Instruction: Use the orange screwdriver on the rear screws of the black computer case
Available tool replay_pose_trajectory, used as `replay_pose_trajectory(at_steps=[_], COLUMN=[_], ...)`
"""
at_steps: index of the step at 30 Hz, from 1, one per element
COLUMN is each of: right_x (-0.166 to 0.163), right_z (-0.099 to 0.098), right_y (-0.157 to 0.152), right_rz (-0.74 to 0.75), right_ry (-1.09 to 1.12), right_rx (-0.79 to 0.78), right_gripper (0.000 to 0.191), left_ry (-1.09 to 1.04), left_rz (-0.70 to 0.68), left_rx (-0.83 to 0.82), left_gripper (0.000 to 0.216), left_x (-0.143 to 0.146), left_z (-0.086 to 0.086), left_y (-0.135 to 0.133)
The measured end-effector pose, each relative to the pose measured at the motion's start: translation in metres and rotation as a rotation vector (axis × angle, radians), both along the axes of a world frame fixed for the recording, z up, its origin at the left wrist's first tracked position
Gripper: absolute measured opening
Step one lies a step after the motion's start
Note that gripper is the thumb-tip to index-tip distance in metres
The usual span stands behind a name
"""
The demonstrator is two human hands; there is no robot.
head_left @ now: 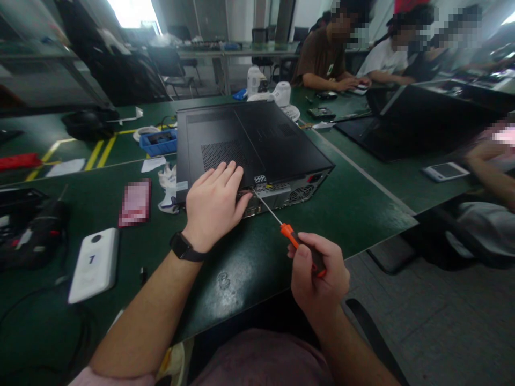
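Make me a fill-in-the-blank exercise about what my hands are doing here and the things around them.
1. The right hand grips a long-shafted ____.
2. The case under the left hand is ____ in colour.
3. The watch is on the ____ wrist.
4. The tray beside the case is ____ in colour.

Missing words: screwdriver; black; left; blue.

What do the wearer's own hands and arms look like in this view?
Both the left hand and right hand are ungloved. The left wrist carries a black, rectangular-faced watch on a dark strap. A pale pink fabric sleeve shows near the left elbow; no sleeve is visible on the right forearm.
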State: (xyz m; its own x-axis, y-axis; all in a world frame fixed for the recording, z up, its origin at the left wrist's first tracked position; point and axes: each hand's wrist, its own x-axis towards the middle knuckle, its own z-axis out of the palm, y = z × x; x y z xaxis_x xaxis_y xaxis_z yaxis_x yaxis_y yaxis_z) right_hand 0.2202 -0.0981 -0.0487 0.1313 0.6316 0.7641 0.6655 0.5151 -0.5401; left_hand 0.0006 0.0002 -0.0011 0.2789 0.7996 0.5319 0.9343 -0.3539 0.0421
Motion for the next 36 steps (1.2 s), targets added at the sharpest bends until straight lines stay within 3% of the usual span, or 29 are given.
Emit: replay_pose_trajectory(at_steps=[10,18,26,36], right_x=[-0.001,0.001,0.001,0.001], right_z=[0.009,-0.002,0.007,-0.004], right_y=[0.002,-0.001,0.001,-0.001], right_rz=[0.125,0.032,0.167,0.015], right_ry=[0.002,0.018,0.018,0.035], right_rx=[0.053,-0.008,0.053,-0.004], right_gripper=[0.037,0.023,0.034,0.020], left_ry=[-0.015,0.008,0.010,-0.008], left_rz=[-0.006,-0.001,0.002,0.003], left_rx=[-0.012,-0.005,-0.001,-0.016], left_gripper=[0.055,0.054,0.053,0.055], left_x=[0.001,0.001,0.001,0.001], left_z=[0.001,0.002,0.001,0.002], left_y=[-0.001,-0.001,-0.001,-0.002])
